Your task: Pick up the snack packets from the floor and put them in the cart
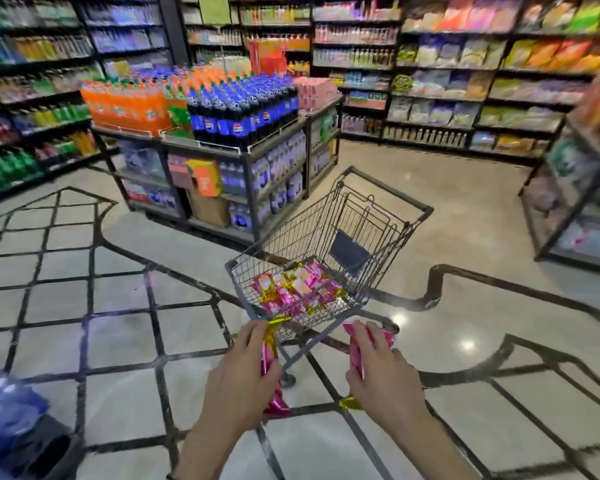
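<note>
Packets (297, 289): a pink-and-gold pile in the cart's basket, and one more in each hand at the cart's near end.
Shelves (465, 81): line the far walls, full of blurred bags and bottles.
Floor (465, 220): pale glossy tiles with dark line patterns; the cart stands on it.
Rack (274, 147): behind the cart, with orange and cola bottles on top and water packs below.
Cart (291, 233): small and made of wire, handle bar on the far side, near end just beyond the hands.
Water pack (4, 403): blurred, in the bottom-left corner.
Left hand (243, 372): fingers curled round the left packet (269, 348), whose gold end points up toward the cart.
Right hand (383, 372): fingers wrapped over the right packet (355, 351), with a gold end showing below the palm.
</note>
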The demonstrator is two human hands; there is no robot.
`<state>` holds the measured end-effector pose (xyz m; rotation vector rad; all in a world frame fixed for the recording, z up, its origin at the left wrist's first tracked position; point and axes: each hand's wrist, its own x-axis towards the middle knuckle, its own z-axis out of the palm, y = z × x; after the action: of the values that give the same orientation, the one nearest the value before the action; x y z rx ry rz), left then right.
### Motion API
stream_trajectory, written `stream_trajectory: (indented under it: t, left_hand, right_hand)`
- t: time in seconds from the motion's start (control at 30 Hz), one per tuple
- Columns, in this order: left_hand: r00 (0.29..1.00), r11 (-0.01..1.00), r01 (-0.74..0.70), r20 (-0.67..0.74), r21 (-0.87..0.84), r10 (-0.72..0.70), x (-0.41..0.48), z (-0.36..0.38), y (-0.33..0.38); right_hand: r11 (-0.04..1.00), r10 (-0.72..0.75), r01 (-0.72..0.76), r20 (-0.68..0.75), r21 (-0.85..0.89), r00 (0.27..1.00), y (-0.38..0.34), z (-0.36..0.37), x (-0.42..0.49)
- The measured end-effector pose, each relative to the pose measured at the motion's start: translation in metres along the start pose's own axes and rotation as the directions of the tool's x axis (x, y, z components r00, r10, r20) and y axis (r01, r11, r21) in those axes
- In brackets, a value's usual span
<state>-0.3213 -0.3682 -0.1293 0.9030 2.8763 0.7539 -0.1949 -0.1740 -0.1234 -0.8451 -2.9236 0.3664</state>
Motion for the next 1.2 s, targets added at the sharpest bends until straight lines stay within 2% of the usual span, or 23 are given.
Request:
stream_trajectory:
  t: [0.2,0.43,0.73,1.0,1.2]
  left_hand:
    - [0.997,0.998,-0.067,0.036,0.006,0.066,0.104,0.0,-0.01]
    - [0.993,0.999,-0.037,0.113,0.009,0.036,0.199,0.028,-0.012]
    - [0.981,0.991,0.129,0.139,0.029,-0.132,0.327,0.097,0.001]
    - [0.957,0.966,0.259,0.131,0.018,-0.259,0.422,0.134,0.028]
    - [0.928,0.948,0.316,0.194,0.047,-0.319,0.467,0.163,0.006]
  right_hand:
    - [0.996,0.088,-0.09,-0.106,-0.014,0.99,-0.004,-0.01,0.08]
    - [0.991,0.137,-0.136,-0.068,0.023,0.988,0.024,0.009,0.175]
    - [0.99,-0.026,0.021,0.037,0.137,0.999,0.072,0.039,0.341]
    - [0.961,-0.204,0.164,0.167,0.225,0.965,0.11,0.046,0.483]
    - [0.96,-0.182,0.107,0.285,0.259,0.941,0.116,0.079,0.548]
